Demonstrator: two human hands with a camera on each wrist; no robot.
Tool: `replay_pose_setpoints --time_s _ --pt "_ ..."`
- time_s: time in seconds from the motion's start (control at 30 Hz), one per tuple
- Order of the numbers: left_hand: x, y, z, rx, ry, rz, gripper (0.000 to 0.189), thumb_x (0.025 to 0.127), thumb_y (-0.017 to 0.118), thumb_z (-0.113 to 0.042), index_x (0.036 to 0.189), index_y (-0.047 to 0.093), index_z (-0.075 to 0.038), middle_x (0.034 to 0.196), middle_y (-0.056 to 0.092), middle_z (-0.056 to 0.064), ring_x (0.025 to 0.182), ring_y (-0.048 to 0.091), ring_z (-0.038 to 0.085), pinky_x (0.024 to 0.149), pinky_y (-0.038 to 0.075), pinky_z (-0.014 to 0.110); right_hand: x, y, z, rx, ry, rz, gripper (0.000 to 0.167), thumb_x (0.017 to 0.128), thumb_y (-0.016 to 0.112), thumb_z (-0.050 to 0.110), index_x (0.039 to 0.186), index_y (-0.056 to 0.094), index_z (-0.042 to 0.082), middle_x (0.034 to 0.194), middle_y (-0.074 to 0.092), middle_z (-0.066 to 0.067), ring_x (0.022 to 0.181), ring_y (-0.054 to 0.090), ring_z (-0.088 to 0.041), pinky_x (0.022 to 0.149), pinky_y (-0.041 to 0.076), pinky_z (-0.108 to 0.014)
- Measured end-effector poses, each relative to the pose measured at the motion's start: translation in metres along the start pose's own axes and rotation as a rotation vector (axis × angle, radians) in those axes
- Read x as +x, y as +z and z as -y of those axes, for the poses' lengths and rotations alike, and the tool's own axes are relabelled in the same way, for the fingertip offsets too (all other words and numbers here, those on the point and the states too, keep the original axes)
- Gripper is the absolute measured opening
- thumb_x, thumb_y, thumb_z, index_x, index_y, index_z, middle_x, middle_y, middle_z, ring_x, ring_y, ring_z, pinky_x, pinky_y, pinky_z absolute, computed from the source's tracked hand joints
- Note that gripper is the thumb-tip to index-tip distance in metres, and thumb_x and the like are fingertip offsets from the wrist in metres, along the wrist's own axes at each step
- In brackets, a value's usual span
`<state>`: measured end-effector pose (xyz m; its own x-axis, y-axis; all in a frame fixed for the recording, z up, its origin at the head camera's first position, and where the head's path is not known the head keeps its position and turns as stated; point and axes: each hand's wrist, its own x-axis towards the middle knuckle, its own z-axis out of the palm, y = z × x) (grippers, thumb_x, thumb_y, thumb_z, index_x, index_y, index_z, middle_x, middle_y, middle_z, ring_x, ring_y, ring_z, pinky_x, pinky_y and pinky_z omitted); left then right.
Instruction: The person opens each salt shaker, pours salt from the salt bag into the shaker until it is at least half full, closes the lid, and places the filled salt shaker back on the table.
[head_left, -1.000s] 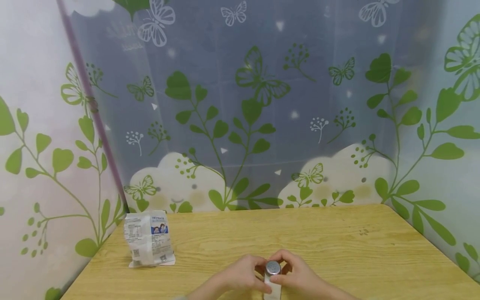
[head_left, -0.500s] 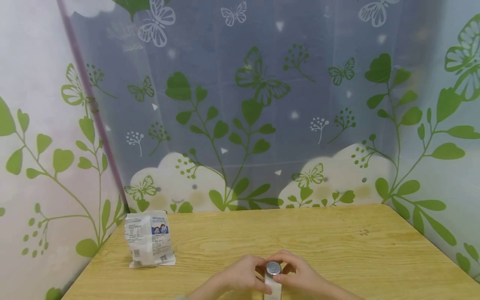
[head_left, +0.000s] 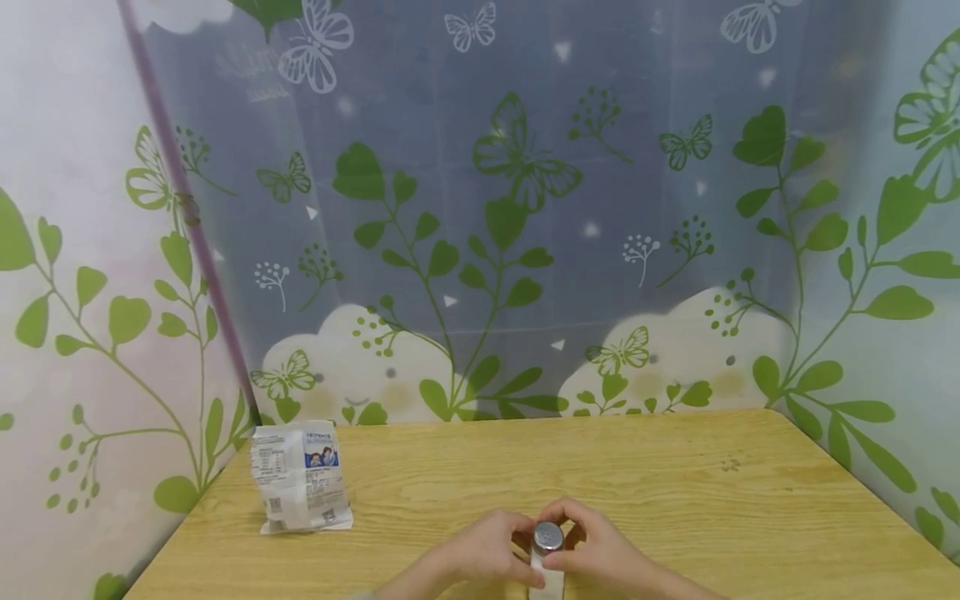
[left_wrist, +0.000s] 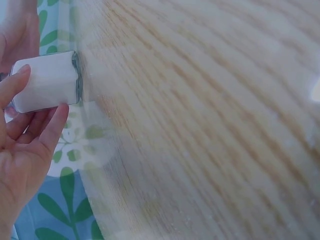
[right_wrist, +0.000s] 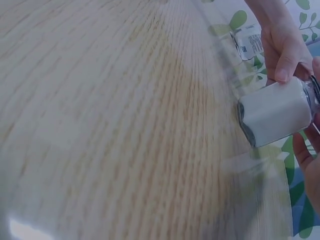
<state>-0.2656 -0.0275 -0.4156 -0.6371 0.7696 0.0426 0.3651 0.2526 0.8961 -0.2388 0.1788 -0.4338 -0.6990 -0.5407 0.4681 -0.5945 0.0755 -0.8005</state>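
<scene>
A clear glass salt shaker point(head_left: 551, 583), full of white grains, stands upright at the table's near edge in the head view. Its silver metal lid point(head_left: 549, 536) sits on top. My left hand point(head_left: 487, 546) grips the glass body, thumb across the near side; the left wrist view shows its fingers point(left_wrist: 54, 127) under the white-filled glass. With thumb and fingers, my right hand point(head_left: 600, 546) pinches the lid's side. In the right wrist view the shaker's body point(right_wrist: 277, 114) shows, its base close to the tabletop; the lid is mostly cut off there.
A white printed packet point(head_left: 300, 483) with a blue picture stands at the table's left side. The wood-grain table point(head_left: 450, 467) is bordered by hanging curtains point(head_left: 420, 208) with leaves and butterflies at the back and sides.
Both hands stay around the shaker in nearly the same place. My right thumb shifts slightly by the lid. The packet has not moved.
</scene>
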Motion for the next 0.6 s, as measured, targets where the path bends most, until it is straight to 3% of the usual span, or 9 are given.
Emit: replay_pose_setpoints --time_s 0.2,0.4,0.6 --pt "0.0 0.0005 -0.0004 0.004 -0.011 -0.009 0.03 0.073 0.074 -0.001 0.102 0.065 -0.001 0.087 0.065 -0.006 0.08 0.06 0.003 0.071 0.049 0.018 0.0019 -0.0031 0.0001 -0.011 -0.098 0.008 0.029 0.085 0.063 -0.001 0.113 0.058 -0.002 0.104 0.06 -0.007 0.09 0.052 -0.008 0.062 0.049 -0.028" --pt "0.0001 0.0009 0.0007 0.019 -0.018 -0.012 0.029 0.074 0.074 -0.002 0.101 0.065 -0.002 0.086 0.066 -0.006 0.079 0.06 0.004 0.071 0.049 0.018 0.0017 0.0001 -0.0019 -0.009 -0.027 -0.023 0.024 0.083 0.068 0.004 0.105 0.058 0.002 0.099 0.06 -0.001 0.081 0.052 -0.006 0.062 0.048 -0.027" --pt "0.0007 0.0012 0.0013 0.005 -0.011 -0.012 0.032 0.074 0.074 -0.001 0.104 0.065 -0.002 0.088 0.065 -0.007 0.08 0.06 0.003 0.071 0.049 0.018 -0.0007 -0.0012 -0.0033 0.054 0.001 -0.002 0.03 0.086 0.064 0.004 0.112 0.053 -0.006 0.103 0.059 0.001 0.09 0.051 -0.006 0.066 0.049 -0.028"
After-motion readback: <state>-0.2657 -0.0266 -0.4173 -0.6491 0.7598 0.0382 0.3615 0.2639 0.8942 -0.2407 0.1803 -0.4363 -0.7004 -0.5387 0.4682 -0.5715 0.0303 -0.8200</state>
